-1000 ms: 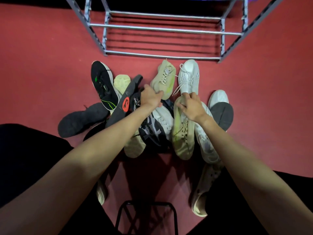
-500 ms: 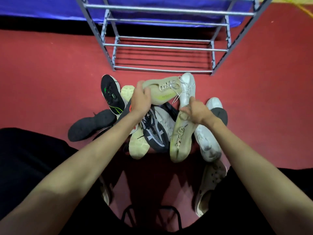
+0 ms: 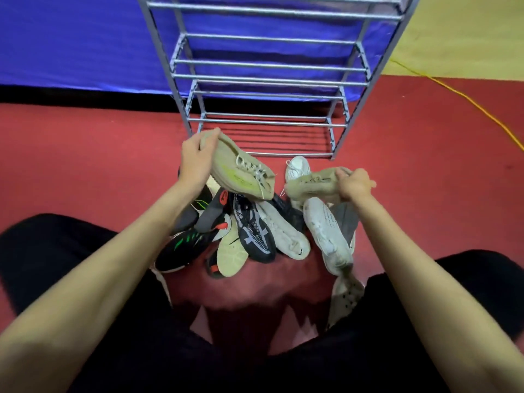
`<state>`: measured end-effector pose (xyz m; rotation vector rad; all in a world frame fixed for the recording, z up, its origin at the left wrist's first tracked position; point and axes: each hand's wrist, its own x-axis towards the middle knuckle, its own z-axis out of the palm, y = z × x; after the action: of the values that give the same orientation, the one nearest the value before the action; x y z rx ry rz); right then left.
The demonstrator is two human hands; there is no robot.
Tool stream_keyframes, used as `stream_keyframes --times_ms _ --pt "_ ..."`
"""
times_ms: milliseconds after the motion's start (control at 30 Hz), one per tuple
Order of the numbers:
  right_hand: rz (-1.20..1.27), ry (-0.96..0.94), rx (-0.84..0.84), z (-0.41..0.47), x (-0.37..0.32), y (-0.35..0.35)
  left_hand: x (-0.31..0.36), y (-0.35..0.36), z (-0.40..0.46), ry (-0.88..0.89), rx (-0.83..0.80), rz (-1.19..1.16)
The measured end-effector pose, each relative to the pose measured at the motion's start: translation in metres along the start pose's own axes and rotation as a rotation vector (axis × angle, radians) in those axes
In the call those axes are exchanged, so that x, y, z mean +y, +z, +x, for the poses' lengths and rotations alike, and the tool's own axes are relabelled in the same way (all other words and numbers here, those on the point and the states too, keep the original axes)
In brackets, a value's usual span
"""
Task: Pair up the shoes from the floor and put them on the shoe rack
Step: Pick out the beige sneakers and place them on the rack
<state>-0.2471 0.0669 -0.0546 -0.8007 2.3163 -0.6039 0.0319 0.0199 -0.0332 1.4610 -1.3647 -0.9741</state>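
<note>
My left hand point(image 3: 196, 163) grips the heel of a beige sneaker with a yellow-green side stripe point(image 3: 241, 171), held above the pile with its toe pointing right. My right hand point(image 3: 353, 184) grips the matching beige sneaker point(image 3: 310, 184), lifted with its toe pointing left. Below them a pile of shoes lies on the red floor: a black and grey sneaker point(image 3: 253, 234), a white sneaker point(image 3: 326, 231), a black sneaker with green marks point(image 3: 187, 246). The grey metal shoe rack point(image 3: 269, 72) stands just beyond, its bars bare.
A blue sheet point(image 3: 85, 43) hangs behind the rack. A yellow cord point(image 3: 467, 100) runs across the floor at the right. A perforated white clog point(image 3: 346, 296) lies near my right knee. My dark-clad legs flank the pile.
Both hands have lifted the two beige sneakers off the pile and up toward the rack. The view has tilted upward, showing more rack shelves.
</note>
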Motion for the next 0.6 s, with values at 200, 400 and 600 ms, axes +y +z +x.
stream_keyframes --times_ms 200,400,600 --pt "0.845 0.156 -0.508 -0.05 0.021 -0.018 0.022 -0.021 -0.023 -0.27 -0.094 -0.245" --pt "1.207 0.225 -0.911 -0.099 0.043 -0.009 0.031 -0.027 -0.041 -0.355 -0.28 -0.379" --pt "1.004 0.057 -1.062 -0.102 0.053 0.007 0.026 -0.042 -0.024 -0.421 -0.202 -0.403"
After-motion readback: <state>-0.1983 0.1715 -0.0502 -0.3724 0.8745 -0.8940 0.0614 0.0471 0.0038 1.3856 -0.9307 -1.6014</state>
